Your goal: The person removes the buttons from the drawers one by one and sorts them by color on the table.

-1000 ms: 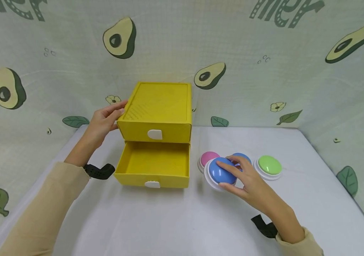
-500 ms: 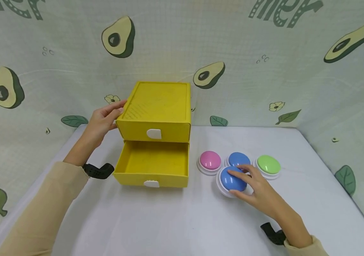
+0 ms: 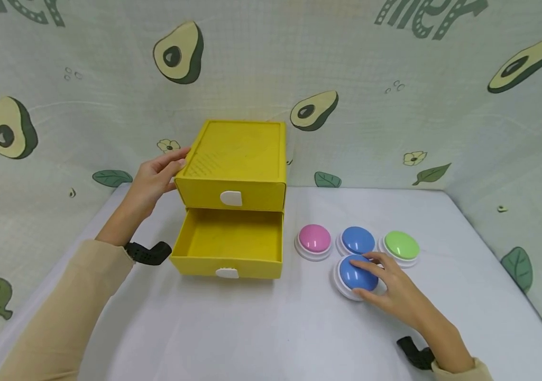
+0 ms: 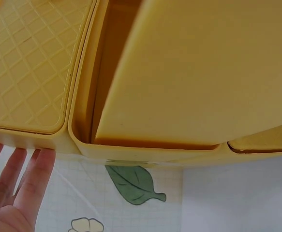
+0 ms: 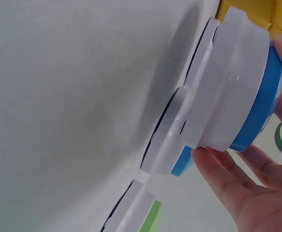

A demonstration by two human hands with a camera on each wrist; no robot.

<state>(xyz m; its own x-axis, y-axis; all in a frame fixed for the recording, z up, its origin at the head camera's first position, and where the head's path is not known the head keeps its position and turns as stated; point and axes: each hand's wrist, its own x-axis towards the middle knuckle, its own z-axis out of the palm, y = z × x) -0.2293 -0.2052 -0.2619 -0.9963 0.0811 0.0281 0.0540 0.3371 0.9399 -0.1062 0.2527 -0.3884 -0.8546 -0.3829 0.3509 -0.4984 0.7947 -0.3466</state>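
Note:
My left hand [image 3: 150, 182] rests its fingertips against the left side of a yellow two-drawer box [image 3: 244, 153], and the left wrist view shows the fingers [image 4: 37, 176] nearly straight there. The lower drawer [image 3: 232, 238] is pulled out with nothing visible inside; the upper one [image 3: 190, 196] is in. My right hand [image 3: 396, 293] grips a blue push button [image 3: 356, 272] with a white base by its sides. In the right wrist view this button [image 5: 232, 82] is tilted and lifted off the white tabletop.
Behind the held button, a pink button [image 3: 314, 239], another blue button [image 3: 358, 239] and a green button [image 3: 401, 245] stand in a row right of the box. A cloth with avocado prints [image 3: 251, 63] hangs behind the white table [image 3: 251, 328].
My right hand has moved the blue button rightward and toward me, away from the box, uncovering the pink button and the rear blue one. The left hand and drawers stay put.

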